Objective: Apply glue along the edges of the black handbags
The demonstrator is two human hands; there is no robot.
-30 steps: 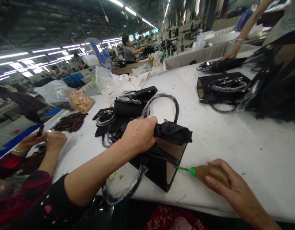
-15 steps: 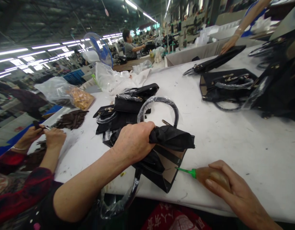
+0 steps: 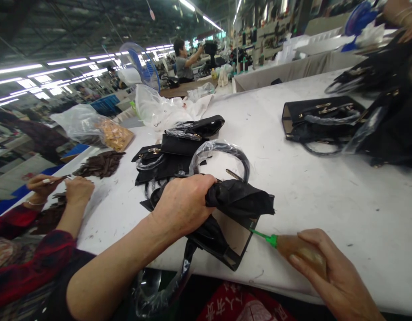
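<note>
A black handbag (image 3: 226,249) lies on its side at the table's near edge, one plastic-wrapped handle standing up behind it and the other hanging over the edge. My left hand (image 3: 187,203) is closed around its bunched black lining (image 3: 242,196), which sticks out to the right of the fist. In my right hand (image 3: 329,263) is a squeeze bottle (image 3: 301,252) of brownish liquid with a thin green nozzle (image 3: 262,236). The nozzle's tip is at the bag's right edge; whether it touches cannot be made out.
More black handbags (image 3: 182,142) lie behind my left hand, with others (image 3: 322,118) at the right. On the left, a co-worker's hands (image 3: 79,191) handle small dark strips near a brown pile (image 3: 100,164). A plastic bag of tan pieces (image 3: 117,136) and a blue fan (image 3: 143,67) stand farther back.
The bottle's nozzle has shifted slightly up and right along the bag's edge. My left hand keeps its grip on the lining. At the right, another person's hand has moved a black bag to the right.
</note>
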